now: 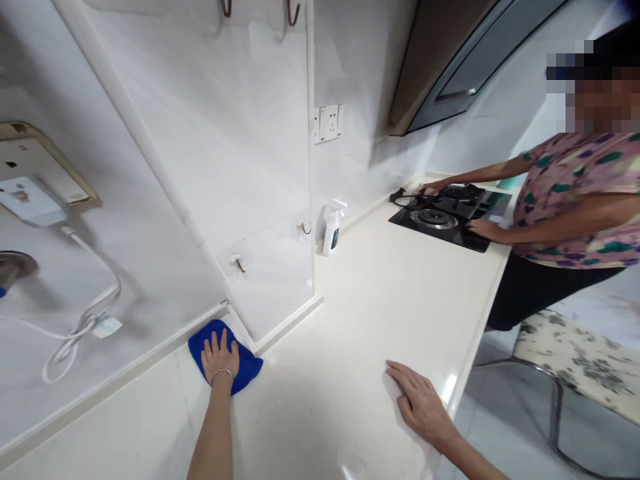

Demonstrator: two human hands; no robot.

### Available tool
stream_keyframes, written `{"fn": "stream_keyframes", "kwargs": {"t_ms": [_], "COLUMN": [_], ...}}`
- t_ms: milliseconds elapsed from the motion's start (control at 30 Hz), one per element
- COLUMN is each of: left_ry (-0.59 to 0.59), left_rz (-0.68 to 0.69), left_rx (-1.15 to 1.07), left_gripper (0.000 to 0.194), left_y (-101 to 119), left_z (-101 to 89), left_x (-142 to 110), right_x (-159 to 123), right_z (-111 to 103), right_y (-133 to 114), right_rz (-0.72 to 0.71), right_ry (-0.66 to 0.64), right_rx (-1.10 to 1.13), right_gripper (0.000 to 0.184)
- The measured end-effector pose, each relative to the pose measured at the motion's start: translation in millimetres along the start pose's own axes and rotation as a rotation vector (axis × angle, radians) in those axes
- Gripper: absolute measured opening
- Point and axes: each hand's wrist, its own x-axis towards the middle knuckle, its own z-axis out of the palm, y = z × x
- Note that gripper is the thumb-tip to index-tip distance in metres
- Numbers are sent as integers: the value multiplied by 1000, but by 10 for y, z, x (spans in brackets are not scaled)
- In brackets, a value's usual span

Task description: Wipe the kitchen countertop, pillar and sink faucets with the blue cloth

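The worktop (320,393) is pale and glossy, with reflections near its front edge and a low raised strip along the wall. The right hand (421,405) rests at the front edge, fingers extended and close together. The left hand (220,360) lies flat, fingers spread, on a blue cloth (246,375). The cloth is located at the inner corner, against the strip where a boxed wall section (215,133) projects. Two small hooks are fixed low on that section. A white cable (83,327) hangs on the left wall. A patterned chair (585,367) stands on the floor beyond the front edge.

Farther along the worktop, a white spray bottle (331,230) stands upright near the wall, below a socket panel (329,124). Beyond it is a black hob (453,213), a range hood (465,60) above, and a co-worker (575,207) with both hands at the hob.

The left hand covers part of the cloth. Both forearms are cut off at the lower edge. The left-wall round fitting (17,265), the chair and the hood are cropped. The co-worker's far-hand grip cannot be determined.
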Motion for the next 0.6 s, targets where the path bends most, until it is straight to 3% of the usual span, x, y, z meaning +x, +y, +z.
{"fn": "stream_keyframes", "kwargs": {"t_ms": [167,333,467,600], "left_ry": [-4,-34,-38,-35], "left_rz": [21,109,178,117], "left_rx": [56,77,17,-33], "left_gripper": [62,61,58,57], "left_y": [-38,-159,-444,-886], "left_z": [18,69,61,-43], "left_x": [-358,-1096,-1839,-2532], "right_x": [-3,8,-20,-69], "right_z": [37,13,-37,-72], "right_y": [14,1,8,41], "right_rz": [-11,-43,-54,-70], "right_ry": [23,55,52,40], "right_rx": [2,-13,-25,-49], "right_gripper": [60,59,55,50]}}
